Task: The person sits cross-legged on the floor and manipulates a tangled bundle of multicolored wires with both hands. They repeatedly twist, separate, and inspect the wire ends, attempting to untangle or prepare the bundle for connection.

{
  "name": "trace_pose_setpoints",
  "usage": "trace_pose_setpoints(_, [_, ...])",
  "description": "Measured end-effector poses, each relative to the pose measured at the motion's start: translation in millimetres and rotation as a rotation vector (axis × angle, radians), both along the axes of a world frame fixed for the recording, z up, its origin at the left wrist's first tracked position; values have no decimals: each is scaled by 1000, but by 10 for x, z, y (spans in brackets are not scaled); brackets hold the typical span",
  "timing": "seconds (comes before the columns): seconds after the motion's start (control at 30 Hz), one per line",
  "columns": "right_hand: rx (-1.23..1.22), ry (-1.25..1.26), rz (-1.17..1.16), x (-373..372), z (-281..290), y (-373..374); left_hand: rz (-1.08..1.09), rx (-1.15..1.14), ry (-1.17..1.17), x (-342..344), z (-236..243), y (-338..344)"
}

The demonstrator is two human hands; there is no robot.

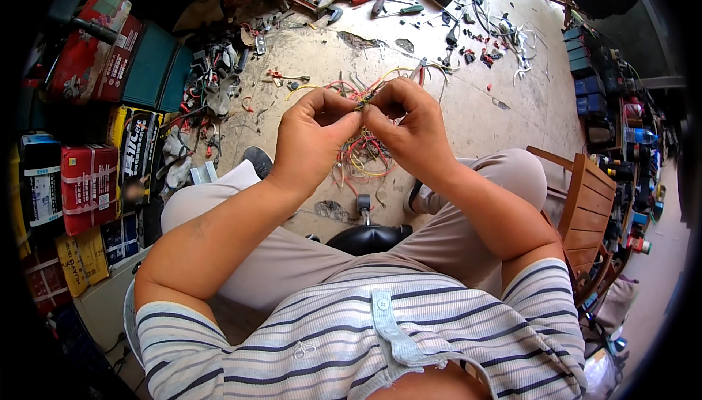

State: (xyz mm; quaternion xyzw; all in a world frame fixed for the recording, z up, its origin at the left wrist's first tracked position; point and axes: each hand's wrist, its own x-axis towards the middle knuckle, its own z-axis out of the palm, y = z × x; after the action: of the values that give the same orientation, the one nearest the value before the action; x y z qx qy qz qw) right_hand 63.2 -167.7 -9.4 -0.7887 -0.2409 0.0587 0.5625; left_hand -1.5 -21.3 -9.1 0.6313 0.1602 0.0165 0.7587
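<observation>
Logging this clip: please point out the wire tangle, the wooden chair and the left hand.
Wire tangle [364, 153], head view: its lower strands.
Wooden chair [587, 211], head view: its slatted back.
Left hand [314, 138], head view: near the thumb's base.

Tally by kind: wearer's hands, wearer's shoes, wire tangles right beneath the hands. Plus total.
Hands: 2 (left hand, right hand)
Shoes: 2 (left shoe, right shoe, partly hidden)
Wire tangle: 1
Total: 5

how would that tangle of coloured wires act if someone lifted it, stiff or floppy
The tangle of coloured wires would probably be floppy overall, since its thin strands curl and loop in many directions. It may snag on itself, as the strands cross one another. It is probably fairly light, looking loose and airy.
</observation>
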Motion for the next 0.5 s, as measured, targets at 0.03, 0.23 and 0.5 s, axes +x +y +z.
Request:
trace_pose_setpoints(0.03, [3,-3,14,7,0,1,15,-29,-5,8,14,1])
trace_pose_setpoints(0.23, [-15,-59,26,29,38,-6,57,-82,22,43,51,66])
trace_pose_setpoints(0.5, [10,31,41,44,-51,-39,-22,-50,12,28,33,60])
